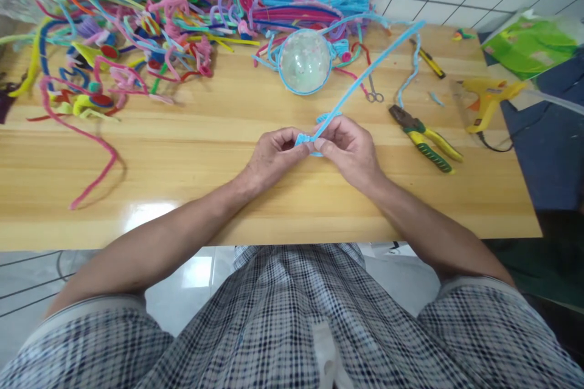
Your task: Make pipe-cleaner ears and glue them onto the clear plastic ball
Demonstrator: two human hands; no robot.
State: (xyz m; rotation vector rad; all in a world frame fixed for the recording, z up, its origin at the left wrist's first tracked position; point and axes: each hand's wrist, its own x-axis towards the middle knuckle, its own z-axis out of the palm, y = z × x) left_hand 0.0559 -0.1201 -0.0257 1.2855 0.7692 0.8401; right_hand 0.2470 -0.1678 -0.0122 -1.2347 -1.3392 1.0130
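Close to the middle of the wooden table (205, 170), both hands pinch a light blue pipe cleaner piece (305, 139) that is coiled or folded at its lower end. My left hand (278, 152) grips its left side between thumb and fingers. Thumb and forefinger of my right hand (349, 146) press on it where a long straight blue stem (371, 70) leaves, slanting up to the right. More blue coil peeks out behind the right fingers. The fingers hide much of the piece's shape.
Beyond the hands stands a clear round bowl (305, 62). A heap of coloured pipe cleaners (173, 18) fills the back left. On the right lie pliers (424, 138), a yellow cutter knife (431, 61), small scissors (374, 96) and a yellow glue gun (490, 103). A pink stem (98, 140) lies left.
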